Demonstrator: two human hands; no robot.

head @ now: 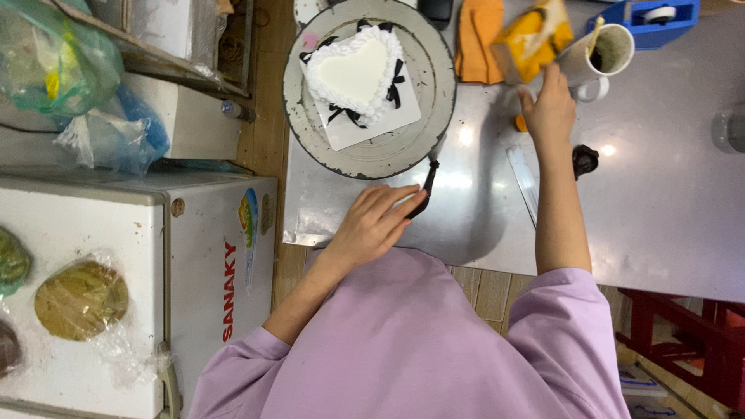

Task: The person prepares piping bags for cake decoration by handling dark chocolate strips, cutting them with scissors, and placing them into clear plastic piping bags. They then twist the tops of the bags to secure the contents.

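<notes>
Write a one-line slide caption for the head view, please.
Heart-shaped white cake on turntable; left hand touches black tool, right hand lifts yellow bag.

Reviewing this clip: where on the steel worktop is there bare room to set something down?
The steel worktop is bare to the right of the right hand, below the mug. A smaller patch lies between the turntable and left hand. The far edge, around the orange cloth, is crowded.

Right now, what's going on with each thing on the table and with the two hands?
Heart cake: white, black bows, sitting on a board.
Turntable: holding the cake board.
Left hand: resting on a black-handled tool.
Right hand: raised, holding an orange-yellow packet.
Mug: tipped sideways, open.
</notes>
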